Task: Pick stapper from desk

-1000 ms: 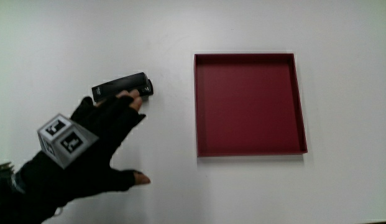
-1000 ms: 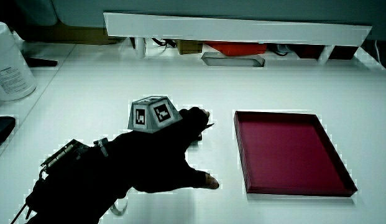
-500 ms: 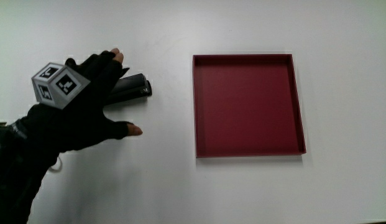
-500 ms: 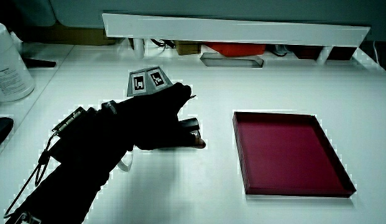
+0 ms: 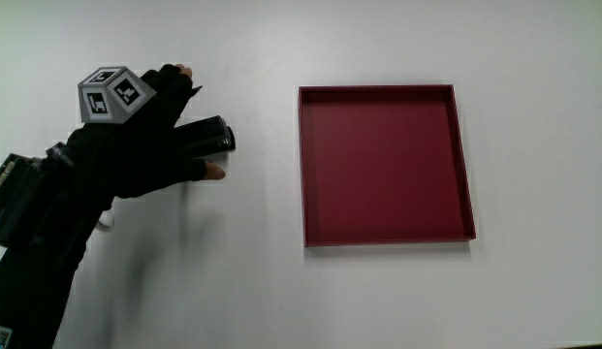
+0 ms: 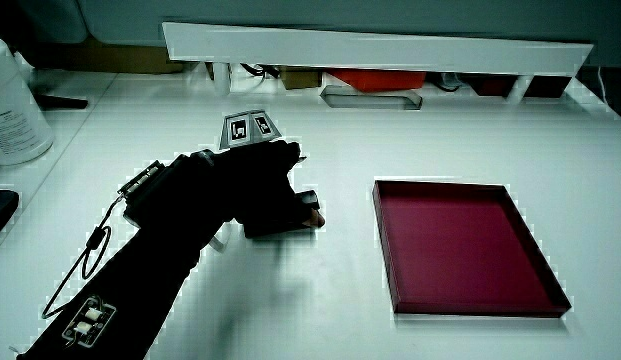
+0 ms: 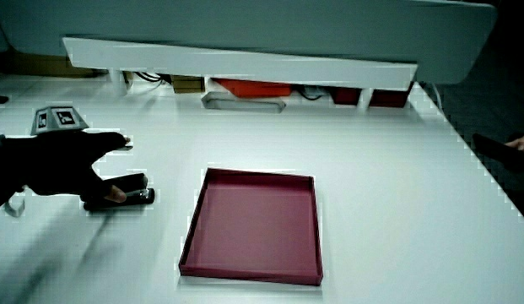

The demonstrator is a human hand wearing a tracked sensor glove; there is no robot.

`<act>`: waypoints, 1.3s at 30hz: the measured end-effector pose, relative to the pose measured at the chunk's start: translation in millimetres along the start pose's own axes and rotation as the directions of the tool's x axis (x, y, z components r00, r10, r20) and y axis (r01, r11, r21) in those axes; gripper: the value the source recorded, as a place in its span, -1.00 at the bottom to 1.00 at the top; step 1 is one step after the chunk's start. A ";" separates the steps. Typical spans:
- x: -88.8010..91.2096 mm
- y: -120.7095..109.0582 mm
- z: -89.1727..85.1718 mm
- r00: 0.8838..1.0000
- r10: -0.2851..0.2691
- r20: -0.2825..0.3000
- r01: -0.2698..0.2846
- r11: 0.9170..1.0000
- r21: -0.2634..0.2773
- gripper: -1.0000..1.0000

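One hand point(image 5: 136, 145) lies on the stapler point(image 5: 205, 137), fingers and thumb closing around it on the table point(image 5: 281, 291). The stapler sits beside the red tray point(image 5: 384, 165), apart from it.

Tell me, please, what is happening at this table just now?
A hand in a black glove is reaching for a black stapler that lies on the white table. The hand lies over the stapler, with the thumb alongside it, nearer the person; the stapler seems to rest on the table, not yet lifted. Beside it sits a shallow dark red tray with nothing in it.
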 end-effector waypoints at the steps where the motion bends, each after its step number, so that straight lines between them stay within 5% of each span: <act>1: -2.5 4.2 -1.0 1.000 0.007 0.000 -0.007 1.000 -0.006 0.00; 11: -15.8 30.1 -13.2 0.996 0.089 -0.005 -0.089 0.994 -0.066 0.00; 17: -13.5 30.5 -15.2 0.998 0.053 -0.043 -0.053 0.999 -0.006 0.00; 26: -11.1 27.1 -12.0 0.996 0.036 -0.078 -0.027 0.994 0.106 0.53; 34: -13.4 28.0 -12.3 0.998 0.014 -0.066 -0.005 0.991 0.132 1.00; 39: -12.4 26.0 -11.5 0.997 -0.001 -0.073 0.013 0.987 0.159 1.00</act>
